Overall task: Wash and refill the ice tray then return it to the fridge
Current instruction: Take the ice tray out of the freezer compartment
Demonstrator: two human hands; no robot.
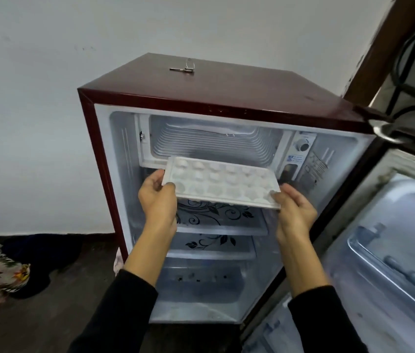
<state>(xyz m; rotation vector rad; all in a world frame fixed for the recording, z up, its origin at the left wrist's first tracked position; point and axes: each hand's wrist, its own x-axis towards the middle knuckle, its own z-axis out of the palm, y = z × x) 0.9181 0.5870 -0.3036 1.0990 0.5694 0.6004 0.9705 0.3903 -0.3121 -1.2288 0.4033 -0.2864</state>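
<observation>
The fridge (226, 103) stands in front of me with its door (392, 238) swung wide to my right: a dark red glossy shell, a white plastic lining, and clear shelves printed with black leaf scrolls. At the top sits the freezer box (214, 141), a ribbed, frosted metal cavity with its mouth facing me. Just in front of that mouth, held level above the top shelf, is the ice tray (223, 183), a flat white plastic rectangle of rounded pockets in rows; whether they hold water or ice I cannot tell. Its long axis runs left to right, across the opening, its far edge nearest the freezer. My left hand (156, 197) grips the tray's left end, thumb over the rim; my right hand (294, 206) pinches the near right corner. I judge both equally near, so any slide goes straight along the short axis.
</observation>
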